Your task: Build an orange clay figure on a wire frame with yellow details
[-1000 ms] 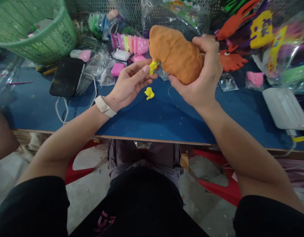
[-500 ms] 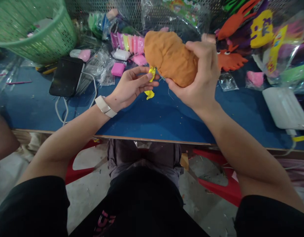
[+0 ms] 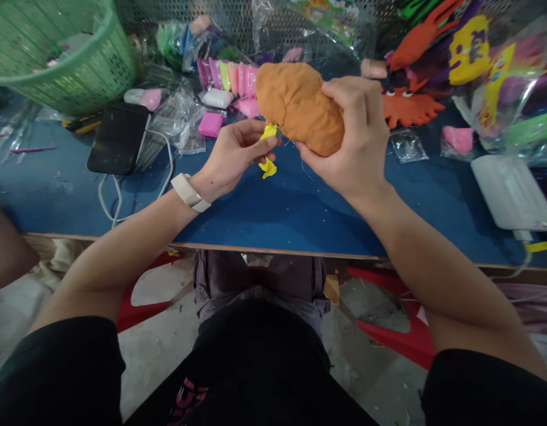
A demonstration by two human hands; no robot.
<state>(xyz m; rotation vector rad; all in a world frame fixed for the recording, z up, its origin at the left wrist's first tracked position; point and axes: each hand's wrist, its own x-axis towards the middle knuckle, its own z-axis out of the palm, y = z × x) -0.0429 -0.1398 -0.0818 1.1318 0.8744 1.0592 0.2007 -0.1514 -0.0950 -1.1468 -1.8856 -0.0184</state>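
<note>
A large lumpy orange clay piece is held above the blue table, with my right hand wrapped round its right side. My left hand pinches a yellow strip of soft material at the lower left of the orange piece. The top of the strip touches or nearly touches the orange piece. Below my left fingertips hangs a crumpled yellow bit; whether it joins the strip is hidden by the fingers.
A green basket, a black device with a white cable and pink packets lie left. Rightward are an orange crab-like figure, a clear packet and a white power bank. Plastic bags line the back.
The orange piece and my right hand have moved slightly left. More of the yellow strip shows at my left fingers, which have closed in further.
</note>
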